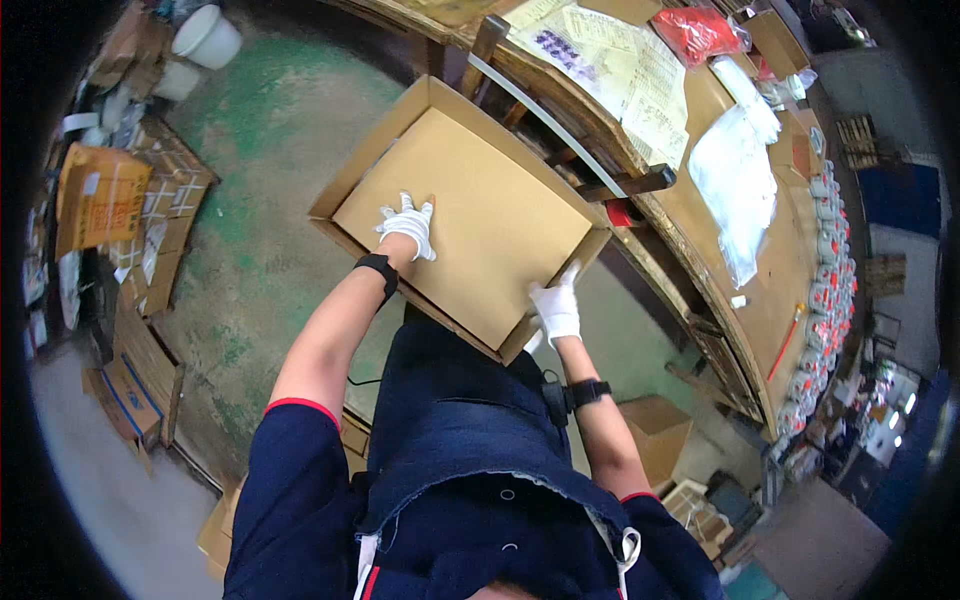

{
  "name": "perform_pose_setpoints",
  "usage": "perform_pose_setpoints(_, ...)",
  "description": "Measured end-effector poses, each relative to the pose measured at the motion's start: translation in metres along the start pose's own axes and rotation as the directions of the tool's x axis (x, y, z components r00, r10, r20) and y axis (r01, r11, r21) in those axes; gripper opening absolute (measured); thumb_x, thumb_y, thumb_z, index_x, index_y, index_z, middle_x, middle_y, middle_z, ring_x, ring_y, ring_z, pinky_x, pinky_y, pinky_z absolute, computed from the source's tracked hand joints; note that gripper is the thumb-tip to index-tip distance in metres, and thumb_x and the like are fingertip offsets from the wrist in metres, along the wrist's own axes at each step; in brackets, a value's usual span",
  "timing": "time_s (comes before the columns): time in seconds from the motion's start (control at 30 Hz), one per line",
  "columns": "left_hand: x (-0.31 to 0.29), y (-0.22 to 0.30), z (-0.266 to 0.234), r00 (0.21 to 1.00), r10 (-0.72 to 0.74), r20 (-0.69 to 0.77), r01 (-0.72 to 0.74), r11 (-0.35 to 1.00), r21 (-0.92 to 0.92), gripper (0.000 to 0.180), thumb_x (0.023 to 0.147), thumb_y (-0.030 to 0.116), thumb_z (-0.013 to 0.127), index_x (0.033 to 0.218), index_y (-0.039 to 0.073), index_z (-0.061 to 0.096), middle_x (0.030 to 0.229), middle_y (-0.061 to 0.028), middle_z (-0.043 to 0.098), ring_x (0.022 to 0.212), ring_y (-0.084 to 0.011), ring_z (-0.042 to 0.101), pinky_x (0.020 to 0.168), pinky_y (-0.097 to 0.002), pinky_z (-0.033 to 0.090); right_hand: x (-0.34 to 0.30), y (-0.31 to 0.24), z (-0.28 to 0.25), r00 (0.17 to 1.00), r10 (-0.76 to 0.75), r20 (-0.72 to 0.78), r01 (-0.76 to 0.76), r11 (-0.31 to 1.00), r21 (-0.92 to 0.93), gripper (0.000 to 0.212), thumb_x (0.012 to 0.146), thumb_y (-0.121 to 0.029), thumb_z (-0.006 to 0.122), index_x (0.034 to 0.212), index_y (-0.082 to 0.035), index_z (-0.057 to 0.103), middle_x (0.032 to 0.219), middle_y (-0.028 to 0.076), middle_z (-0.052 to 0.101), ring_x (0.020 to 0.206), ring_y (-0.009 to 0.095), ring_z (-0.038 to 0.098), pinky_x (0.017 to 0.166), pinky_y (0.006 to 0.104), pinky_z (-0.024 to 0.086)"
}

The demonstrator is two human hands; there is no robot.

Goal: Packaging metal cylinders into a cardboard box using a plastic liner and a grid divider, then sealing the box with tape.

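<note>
An open, shallow cardboard box (515,142) is tilted in front of me, above my lap. Flat across its inside lies a cardboard sheet (475,215), a gap showing along the box's upper left wall. My left hand (405,228), in a white glove, presses on the sheet near its left edge with the fingers spread. On the near right, my gloved right hand (556,308) grips the wall of the box, thumb over the rim; its other fingers are mostly hidden. What bears the box from below is hidden.
A wooden chair (490,40) stands just beyond the box, against a long workbench (730,310). The bench carries papers (610,75), a clear plastic bag (735,180), a red bag (695,35) and a row of small grey-and-red parts (825,290). Strapped cartons (165,215) are stacked at left.
</note>
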State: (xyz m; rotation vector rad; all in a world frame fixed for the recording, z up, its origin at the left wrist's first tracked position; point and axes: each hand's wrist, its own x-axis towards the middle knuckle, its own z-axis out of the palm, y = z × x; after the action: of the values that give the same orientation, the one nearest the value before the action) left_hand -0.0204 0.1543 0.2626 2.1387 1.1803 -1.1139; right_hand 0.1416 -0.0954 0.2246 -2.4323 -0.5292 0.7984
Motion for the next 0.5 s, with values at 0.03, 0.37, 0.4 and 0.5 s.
perform_pose_setpoints(0.03,0.01,-0.01,0.013,0.993,-0.108,0.046,0.107,0.994,0.03,0.12,0.069,0.049,0.081,0.156,0.026,0.002,0.159,-0.0246,-0.001,0.138,-0.0562,0.022,0.097,-0.0636,0.045,-0.018,-0.059,-0.02,0.979,-0.162,-0.123,0.144,0.979,-0.143,0.092,0.077,-0.016,0.068,0.151,-0.002,0.016,0.139,0.03,0.046,0.112,0.043,0.058,0.095,0.0451,0.048)
perform_pose_setpoints(0.37,0.098,0.003,0.056,0.976,-0.2,0.083,0.171,0.947,0.273,0.123,0.074,0.053,0.076,0.154,0.016,-0.011,0.154,-0.0354,-0.005,0.136,-0.0602,0.02,0.095,-0.0636,0.044,0.068,-0.06,0.085,0.874,0.111,0.473,0.339,0.558,-0.758,0.095,0.077,-0.05,0.071,0.154,-0.034,0.018,0.155,0.034,0.006,0.138,0.058,0.02,0.114,0.0522,0.026)
perform_pose_setpoints(0.4,0.109,-0.002,0.073,0.966,-0.255,0.028,0.233,0.918,0.322,0.123,0.075,0.051,0.075,0.154,0.014,-0.011,0.154,-0.0356,-0.003,0.136,-0.0602,0.019,0.097,-0.0649,0.042,0.074,-0.06,0.089,0.866,0.077,0.494,0.37,0.565,-0.738,0.093,0.078,-0.05,0.07,0.154,-0.034,0.018,0.155,0.035,0.006,0.138,0.058,0.02,0.114,0.0519,0.027)
perform_pose_setpoints(0.5,0.086,0.022,0.049,0.992,-0.09,0.091,0.049,0.923,0.383,0.113,0.079,0.049,0.069,0.154,0.009,-0.006,0.156,-0.0306,0.004,0.137,-0.0584,0.019,0.098,-0.0629,0.04,0.073,-0.04,0.079,0.853,0.076,0.516,0.383,0.58,-0.719,0.091,0.079,-0.051,0.069,0.153,-0.034,0.02,0.154,0.036,0.008,0.136,0.058,0.025,0.112,0.0507,0.031)
